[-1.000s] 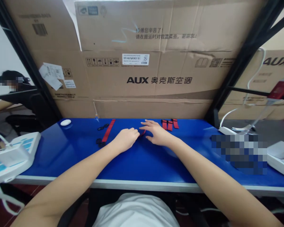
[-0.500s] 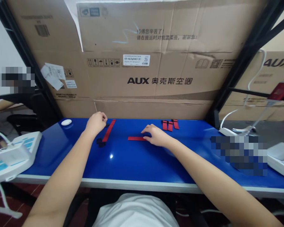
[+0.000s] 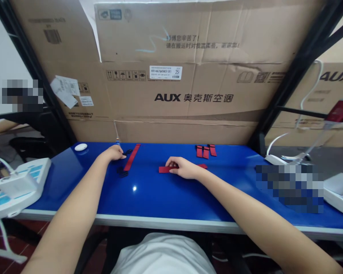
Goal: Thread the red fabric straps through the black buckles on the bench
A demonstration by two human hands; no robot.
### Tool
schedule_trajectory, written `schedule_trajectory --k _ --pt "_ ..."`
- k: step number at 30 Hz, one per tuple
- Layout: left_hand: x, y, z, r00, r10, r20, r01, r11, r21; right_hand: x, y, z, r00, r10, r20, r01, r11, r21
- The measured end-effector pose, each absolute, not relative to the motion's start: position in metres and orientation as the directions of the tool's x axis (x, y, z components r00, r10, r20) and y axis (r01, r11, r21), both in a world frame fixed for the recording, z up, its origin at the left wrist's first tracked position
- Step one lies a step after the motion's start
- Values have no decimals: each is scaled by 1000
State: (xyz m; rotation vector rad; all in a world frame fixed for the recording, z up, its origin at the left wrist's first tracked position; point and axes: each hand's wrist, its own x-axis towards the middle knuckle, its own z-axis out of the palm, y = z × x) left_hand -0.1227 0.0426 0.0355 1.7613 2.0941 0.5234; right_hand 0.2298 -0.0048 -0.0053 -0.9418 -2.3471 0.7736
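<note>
My left hand (image 3: 116,153) is at the back left of the table, its fingers pinched at one of the small black pieces (image 3: 128,152). Their exact kind is too small to tell. Beside it a red strap (image 3: 132,158) lies slantwise, with more black pieces (image 3: 121,171) at its near end. Toward the middle, my right hand (image 3: 183,168) has thumb and fingers closed on another red strip (image 3: 163,169). This strip runs left to right under the hand, and its right end shows past the wrist. The palm hides its middle.
Short red straps with black ends (image 3: 205,151) lie at the back right of the blue table (image 3: 160,201). A white oval object (image 3: 80,147) is at the back left. White power strips (image 3: 31,186) stand at both sides. A cardboard wall (image 3: 137,110) closes the back.
My left hand has come down onto the black pieces. My right hand has closed on the red strip, moved slightly left and nearer, and the strip has shifted a little.
</note>
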Motion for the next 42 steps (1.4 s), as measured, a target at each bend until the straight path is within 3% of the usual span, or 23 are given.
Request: schedule_trajectory --k 2,4,7,11,15,25,42 --pt "-117 39 37 -172 985 -30 830 161 534 229 -6 -4 -635 725 268 443 626 -642" --pt "-107 33 40 -135 991 -17 715 110 691 227 -7 -3 -601 744 293 450 618 -644" --pt "-83 21 46 40 998 -42 348 26 937 226 -7 -1 -546 782 302 431 571 -699" --pt "-45 8 47 257 966 5 38 -15 999 225 -6 1 -485 810 330 329 519 -789" --pt "-10 0 37 331 944 3 4 -5 1000 225 -7 4 -446 835 324 267 469 -842" --pt "23 -8 14 298 951 -82 -168 137 976 224 -8 7 -458 780 427 248 573 -781" --pt "27 -12 16 325 939 -115 -102 155 983 223 -6 5 -428 784 450 100 536 -838"
